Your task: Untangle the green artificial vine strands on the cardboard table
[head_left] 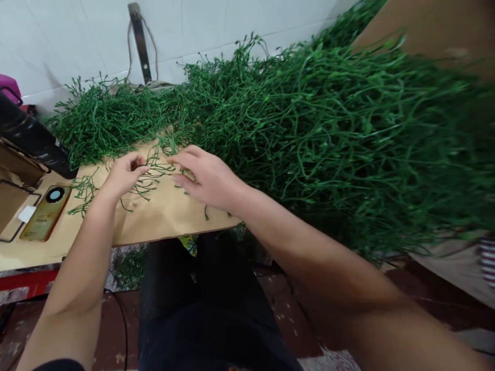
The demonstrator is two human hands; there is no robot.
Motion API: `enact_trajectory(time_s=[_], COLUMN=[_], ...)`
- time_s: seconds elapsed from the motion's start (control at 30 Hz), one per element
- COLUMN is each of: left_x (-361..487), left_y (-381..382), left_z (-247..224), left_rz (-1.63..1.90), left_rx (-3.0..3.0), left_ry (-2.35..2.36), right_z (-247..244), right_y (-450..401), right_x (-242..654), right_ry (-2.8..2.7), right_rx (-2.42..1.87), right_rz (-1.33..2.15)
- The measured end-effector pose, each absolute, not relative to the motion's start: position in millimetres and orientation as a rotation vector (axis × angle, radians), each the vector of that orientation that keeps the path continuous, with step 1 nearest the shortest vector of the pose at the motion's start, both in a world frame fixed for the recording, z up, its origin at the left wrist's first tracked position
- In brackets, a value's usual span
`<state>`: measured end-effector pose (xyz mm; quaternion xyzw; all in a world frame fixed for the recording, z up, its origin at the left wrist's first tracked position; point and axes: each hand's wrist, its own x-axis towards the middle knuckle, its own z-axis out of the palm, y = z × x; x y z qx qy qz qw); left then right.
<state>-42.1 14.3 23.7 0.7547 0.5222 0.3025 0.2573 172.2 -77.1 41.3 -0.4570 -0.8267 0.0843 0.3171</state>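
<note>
My left hand (126,175) is over the cardboard-covered tabletop, thumb and curled fingers closed on a small bunch of thin green artificial plant stems (157,174). The stems fan out to the right, their tips branching into small buds. My right hand (204,178) faces it from the right, with thumb and fingers apart around the stem tips. Whether the right fingertips touch any stem I cannot tell. More loose stems (83,191) lie left of my left wrist, and a few short pieces lie below my right hand.
A large heap of green stems (309,118) fills the back and right. At left are a phone (46,214), a black cylindrical object (34,136) and a cardboard box (15,206). A metal strip (139,44) leans on the white wall. The cardboard's front edge (174,236) is above my legs.
</note>
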Motion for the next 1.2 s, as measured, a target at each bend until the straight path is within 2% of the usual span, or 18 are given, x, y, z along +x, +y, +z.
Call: enact_trajectory(time_s=[0.17,0.43,0.97,1.2], left_x=[-33.8,-36.5,-40.6,-46.9], left_y=[13.7,21.7,20.9,22.5], left_z=[21.5,0.6,-13.3,-19.8], left_rz=[0.913,1.049,0.770,0.787], left_rx=[1.886,1.801,2.278,2.274], left_ry=[1.325,1.335,1.434,1.499], right_z=[19.6,-6.8,-13.9,-9.6], right_y=[-25.7,-1.6,-4.8,-6.7], right_x=[133.7,130.6,138.0,140.2], right_ry=[-2.078,-2.076,-2.034,-1.959], right_rx=[-1.396,-1.482,-1.439,-1.514], right_rz=[0.297,0.448,0.467,0.542])
